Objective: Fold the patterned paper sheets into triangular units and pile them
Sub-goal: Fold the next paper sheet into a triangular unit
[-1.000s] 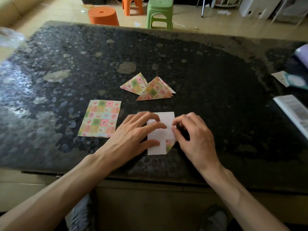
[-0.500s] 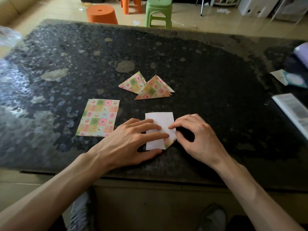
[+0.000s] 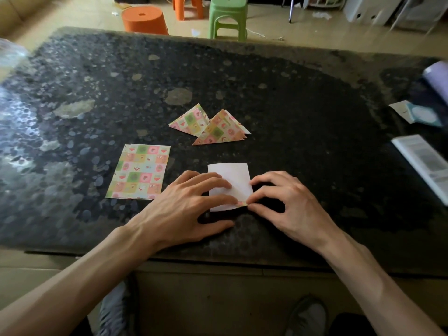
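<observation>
Fingers [image 3: 211, 183] of the left hand [image 3: 184, 209] lie straight, slightly spread, pressing the white-side-up sheet [image 3: 234, 175] flat near the front edge of the table [image 3: 315, 112]. The right hand [image 3: 293, 207] pinches the sheet's lower right edge. Folded triangles [image 3: 213, 128] lie beyond and the patterned sheets [image 3: 139, 172] to the left, with bare tabletop to the right.
</observation>
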`<action>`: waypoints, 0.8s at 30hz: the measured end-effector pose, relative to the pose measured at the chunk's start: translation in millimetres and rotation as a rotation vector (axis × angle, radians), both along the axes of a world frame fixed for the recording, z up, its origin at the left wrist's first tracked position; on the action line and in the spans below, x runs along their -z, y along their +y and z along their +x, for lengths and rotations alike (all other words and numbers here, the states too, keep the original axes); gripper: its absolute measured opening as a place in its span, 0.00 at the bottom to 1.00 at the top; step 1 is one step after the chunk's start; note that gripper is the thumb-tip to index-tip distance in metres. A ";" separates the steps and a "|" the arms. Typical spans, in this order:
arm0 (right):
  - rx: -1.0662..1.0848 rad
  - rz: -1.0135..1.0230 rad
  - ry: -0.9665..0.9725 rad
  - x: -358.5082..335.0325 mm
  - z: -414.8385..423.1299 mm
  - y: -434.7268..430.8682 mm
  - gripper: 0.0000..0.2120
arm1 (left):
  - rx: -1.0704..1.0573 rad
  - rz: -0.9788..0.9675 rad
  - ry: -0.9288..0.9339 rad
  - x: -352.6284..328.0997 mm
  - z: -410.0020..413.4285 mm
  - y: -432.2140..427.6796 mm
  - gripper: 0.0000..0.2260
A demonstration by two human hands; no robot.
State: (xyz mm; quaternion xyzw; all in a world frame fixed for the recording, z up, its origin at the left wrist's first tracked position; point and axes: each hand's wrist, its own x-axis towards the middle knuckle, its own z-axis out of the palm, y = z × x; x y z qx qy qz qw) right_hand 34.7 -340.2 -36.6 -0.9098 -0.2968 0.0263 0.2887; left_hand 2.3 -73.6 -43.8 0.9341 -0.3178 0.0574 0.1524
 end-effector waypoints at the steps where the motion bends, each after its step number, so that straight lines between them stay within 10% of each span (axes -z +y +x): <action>1: 0.005 0.004 -0.001 0.5 -0.1 0.1 0.05 | -0.012 -0.010 0.008 -0.2 -0.3 -1.0 0.18; 10: 0.053 0.026 -0.012 2.6 -1.1 1.9 0.07 | -0.161 -0.225 0.090 -4.3 -1.3 -14.8 0.10; 24: 0.247 0.049 0.006 12.9 -2.6 12.7 0.10 | -0.534 -0.269 0.231 -0.9 10.7 -11.9 0.24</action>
